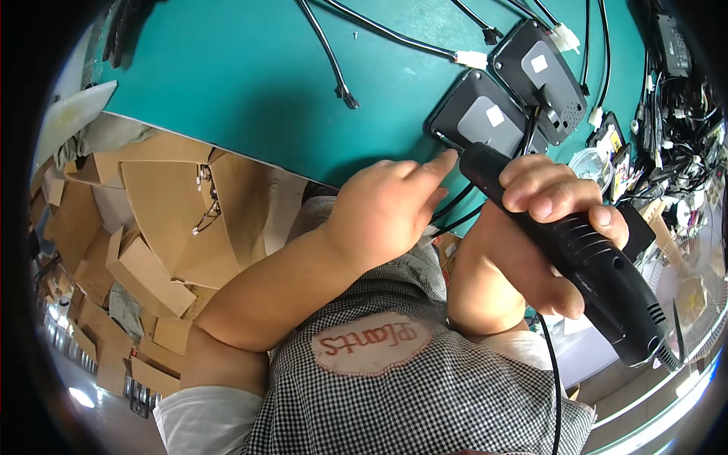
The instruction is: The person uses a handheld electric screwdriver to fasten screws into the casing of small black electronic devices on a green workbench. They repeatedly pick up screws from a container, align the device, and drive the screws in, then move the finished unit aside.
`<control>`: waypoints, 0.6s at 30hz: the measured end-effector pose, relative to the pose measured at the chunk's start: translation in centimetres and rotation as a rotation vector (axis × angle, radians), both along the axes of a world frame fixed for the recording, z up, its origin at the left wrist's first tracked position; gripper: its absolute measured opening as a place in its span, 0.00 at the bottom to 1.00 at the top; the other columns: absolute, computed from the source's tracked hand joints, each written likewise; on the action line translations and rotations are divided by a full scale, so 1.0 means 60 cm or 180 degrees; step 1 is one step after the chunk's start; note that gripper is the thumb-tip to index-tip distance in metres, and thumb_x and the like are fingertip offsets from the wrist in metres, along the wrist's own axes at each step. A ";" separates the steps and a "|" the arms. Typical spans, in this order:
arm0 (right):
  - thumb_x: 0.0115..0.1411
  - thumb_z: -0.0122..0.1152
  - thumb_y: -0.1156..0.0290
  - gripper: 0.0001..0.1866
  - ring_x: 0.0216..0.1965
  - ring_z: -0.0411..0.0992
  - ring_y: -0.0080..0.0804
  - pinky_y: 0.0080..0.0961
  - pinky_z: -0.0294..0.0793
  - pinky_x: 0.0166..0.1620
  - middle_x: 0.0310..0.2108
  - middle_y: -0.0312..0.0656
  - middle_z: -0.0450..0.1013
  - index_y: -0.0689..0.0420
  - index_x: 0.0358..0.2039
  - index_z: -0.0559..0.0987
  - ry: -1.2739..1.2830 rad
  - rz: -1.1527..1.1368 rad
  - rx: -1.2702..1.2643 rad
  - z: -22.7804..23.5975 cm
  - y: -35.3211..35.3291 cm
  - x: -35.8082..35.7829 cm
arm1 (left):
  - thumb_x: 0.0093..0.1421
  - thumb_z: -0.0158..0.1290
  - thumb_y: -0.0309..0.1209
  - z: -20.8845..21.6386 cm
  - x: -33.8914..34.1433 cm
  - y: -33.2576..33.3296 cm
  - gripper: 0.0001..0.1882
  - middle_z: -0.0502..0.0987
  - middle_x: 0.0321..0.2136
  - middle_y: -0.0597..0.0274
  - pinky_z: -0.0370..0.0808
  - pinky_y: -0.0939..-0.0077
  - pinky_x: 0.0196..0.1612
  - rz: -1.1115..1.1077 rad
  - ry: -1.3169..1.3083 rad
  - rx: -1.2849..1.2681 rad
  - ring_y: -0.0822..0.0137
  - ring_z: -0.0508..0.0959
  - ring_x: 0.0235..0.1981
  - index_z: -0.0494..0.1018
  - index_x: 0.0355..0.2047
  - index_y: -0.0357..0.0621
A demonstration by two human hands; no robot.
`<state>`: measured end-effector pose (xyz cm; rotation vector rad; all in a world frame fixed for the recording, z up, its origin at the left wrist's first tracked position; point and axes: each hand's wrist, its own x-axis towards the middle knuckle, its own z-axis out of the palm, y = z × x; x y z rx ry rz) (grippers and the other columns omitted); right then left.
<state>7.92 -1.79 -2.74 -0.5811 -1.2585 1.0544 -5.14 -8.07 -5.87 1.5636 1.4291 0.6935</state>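
Observation:
My right hand is wrapped around a black electric screwdriver, held at a slant. Its nose end sits over the near edge of a black, rounded rectangular device; the bit itself is hidden. My left hand is close by, index finger stretched toward the screwdriver's nose and the device's near corner. The thumb is apart from that finger, and the other fingers are curled. I cannot tell whether the fingertip touches the device or has a tiny part under it. A second similar device lies beside it, farther right.
Cables with white plugs and black connectors lie across the green tabletop. Tangled wiring is heaped at the far right, near a fan. Open cardboard boxes stand left, below the table edge.

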 end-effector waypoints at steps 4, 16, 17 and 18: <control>0.48 0.56 0.37 0.39 0.22 0.69 0.36 0.30 0.67 0.23 0.28 0.46 0.69 0.57 0.48 0.63 -0.0189 0.0089 0.0186 -0.014 0.003 -0.006 | 0.43 0.55 0.25 -0.008 0.004 0.004 0.21 0.70 0.21 0.60 0.71 0.67 0.26 -0.0179 0.0321 0.0286 0.58 0.71 0.23 0.71 0.41 0.43; 0.50 0.59 0.43 0.35 0.21 0.69 0.34 0.28 0.69 0.22 0.27 0.45 0.69 0.57 0.47 0.64 -0.0265 0.0325 0.0398 -0.033 0.014 -0.025 | 0.41 0.53 0.29 -0.032 0.011 0.007 0.22 0.68 0.20 0.63 0.71 0.73 0.21 -0.0448 0.0862 0.0668 0.62 0.71 0.20 0.72 0.40 0.44; 0.50 0.58 0.42 0.34 0.21 0.69 0.33 0.27 0.69 0.22 0.27 0.44 0.69 0.56 0.46 0.64 -0.0144 0.0219 0.0318 -0.033 0.014 -0.026 | 0.42 0.54 0.28 -0.027 0.014 0.006 0.22 0.69 0.20 0.63 0.71 0.71 0.22 -0.0447 0.0948 0.0628 0.61 0.71 0.21 0.72 0.41 0.44; 0.51 0.59 0.44 0.32 0.23 0.70 0.33 0.29 0.70 0.25 0.28 0.44 0.70 0.56 0.46 0.65 0.0062 0.0076 -0.0039 -0.031 0.017 -0.017 | 0.43 0.54 0.28 -0.023 0.016 0.006 0.22 0.69 0.20 0.62 0.71 0.70 0.23 -0.0449 0.1033 0.0588 0.61 0.72 0.21 0.71 0.42 0.44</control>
